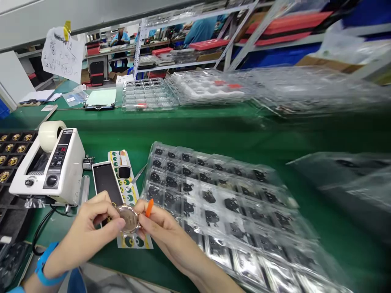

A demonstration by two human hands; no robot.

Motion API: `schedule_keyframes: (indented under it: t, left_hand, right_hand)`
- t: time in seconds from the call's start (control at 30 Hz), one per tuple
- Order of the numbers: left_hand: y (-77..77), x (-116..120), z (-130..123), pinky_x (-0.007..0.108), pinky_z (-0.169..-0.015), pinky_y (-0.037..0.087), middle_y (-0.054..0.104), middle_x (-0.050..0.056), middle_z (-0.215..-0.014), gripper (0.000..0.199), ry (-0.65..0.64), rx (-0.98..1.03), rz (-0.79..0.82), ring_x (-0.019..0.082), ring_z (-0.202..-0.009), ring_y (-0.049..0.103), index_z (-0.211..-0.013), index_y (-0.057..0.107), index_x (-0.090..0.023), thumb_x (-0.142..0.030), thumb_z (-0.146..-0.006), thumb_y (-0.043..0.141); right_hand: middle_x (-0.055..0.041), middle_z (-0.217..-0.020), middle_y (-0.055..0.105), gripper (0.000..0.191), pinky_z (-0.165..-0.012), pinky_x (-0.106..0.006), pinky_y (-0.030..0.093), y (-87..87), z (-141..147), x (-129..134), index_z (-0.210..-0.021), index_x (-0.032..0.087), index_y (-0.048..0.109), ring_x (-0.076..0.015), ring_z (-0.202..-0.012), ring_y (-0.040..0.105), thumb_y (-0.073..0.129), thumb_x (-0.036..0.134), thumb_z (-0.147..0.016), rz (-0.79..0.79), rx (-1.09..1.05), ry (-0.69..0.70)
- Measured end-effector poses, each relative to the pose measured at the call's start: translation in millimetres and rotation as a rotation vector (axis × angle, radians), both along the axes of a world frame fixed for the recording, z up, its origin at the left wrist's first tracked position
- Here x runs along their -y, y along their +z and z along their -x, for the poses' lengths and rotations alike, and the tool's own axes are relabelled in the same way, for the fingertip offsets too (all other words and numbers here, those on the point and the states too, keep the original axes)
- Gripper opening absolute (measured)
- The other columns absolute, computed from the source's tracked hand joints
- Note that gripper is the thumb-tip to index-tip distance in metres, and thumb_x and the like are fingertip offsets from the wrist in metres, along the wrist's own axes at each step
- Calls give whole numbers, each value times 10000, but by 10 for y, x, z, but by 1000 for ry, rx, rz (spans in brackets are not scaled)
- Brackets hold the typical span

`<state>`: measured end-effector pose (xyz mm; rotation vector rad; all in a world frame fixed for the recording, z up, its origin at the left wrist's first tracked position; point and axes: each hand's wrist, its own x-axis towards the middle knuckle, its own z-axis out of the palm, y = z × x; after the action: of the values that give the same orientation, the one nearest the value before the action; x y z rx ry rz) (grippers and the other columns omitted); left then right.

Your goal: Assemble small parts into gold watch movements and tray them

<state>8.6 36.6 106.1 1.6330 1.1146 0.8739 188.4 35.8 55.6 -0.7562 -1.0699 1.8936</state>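
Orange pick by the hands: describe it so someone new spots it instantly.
On the green bench, find the white tape dispenser. Just right of it, the left hand and right hand pinch a round, glass-faced disc. The small orange pick pokes up from the right hand's grip, the only bright orange item at the hands.

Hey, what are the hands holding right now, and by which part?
The left hand and right hand pinch a round metal watch case by opposite sides of its rim; the right hand also grips the lower end of an orange stick.

Bright light — left hand [82,232], right hand [161,232] sharp (right edge smeared)
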Motion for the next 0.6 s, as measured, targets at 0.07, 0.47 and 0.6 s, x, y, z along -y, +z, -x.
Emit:
schedule_keyframes:
  t: [0.07,0.47,0.6]
  left_hand:
    - [-7,2,7,253,-530,270,406,-20,-655,254,-7,1,9,119,-592,359,-593,588,-179,-251,-836,609]
    - [-38,29,-9,245,-558,310,416,-21,-686,210,-1,-9,62,115,-615,381,-617,614,-179,-225,-822,615]
    - [-51,15,-27,241,-542,303,401,-27,-666,220,20,5,49,108,-594,375,-597,610,-177,-232,-810,618]
  right_hand:
    - [26,-699,484,464,-597,-252,335,-7,-6,0,-745,189,556,-106,-618,427,684,633,-785,8,-11,12]
    - [20,-694,498,468,-607,-262,362,-32,-31,11,-746,194,569,-118,-623,451,675,648,-783,14,25,5]
    - [21,-698,508,464,-612,-263,352,-38,-27,11,-764,200,560,-125,-640,457,681,648,-777,36,40,-7]
